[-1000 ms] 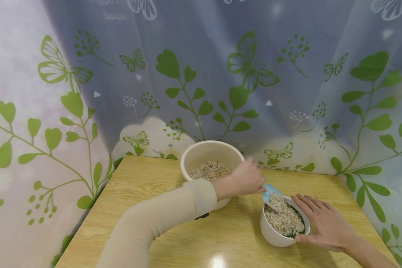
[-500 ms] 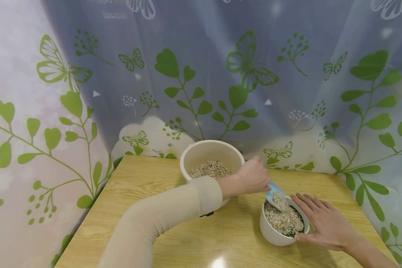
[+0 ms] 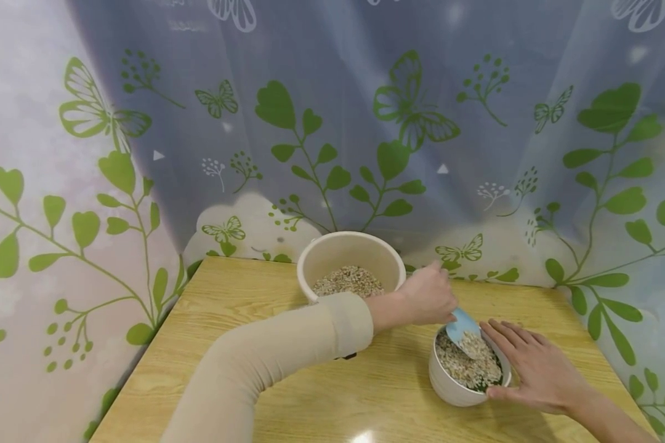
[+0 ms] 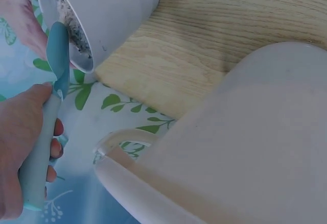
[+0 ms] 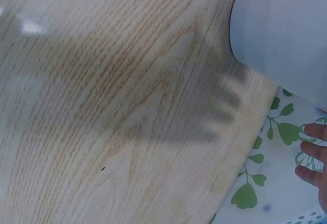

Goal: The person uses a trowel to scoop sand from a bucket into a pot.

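Left hand (image 3: pixel 429 295) clamped round handle of scoop (image 3: pixel 462 323), blade tilted over white pot (image 3: pixel 453 386). Right hand (image 3: pixel 537 368), fingers extended, against pot's side. Scoop probably light, stiff, smooth; best held mid-handle, level until emptying.

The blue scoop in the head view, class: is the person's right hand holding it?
No, the left hand grips the blue scoop, while the right hand touches the white pot.

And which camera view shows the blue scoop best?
The left wrist view shows the blue scoop best: blade and much of the handle appear. In the head view, the left hand hides most of the handle, not the blade. The right wrist view shows none of it.
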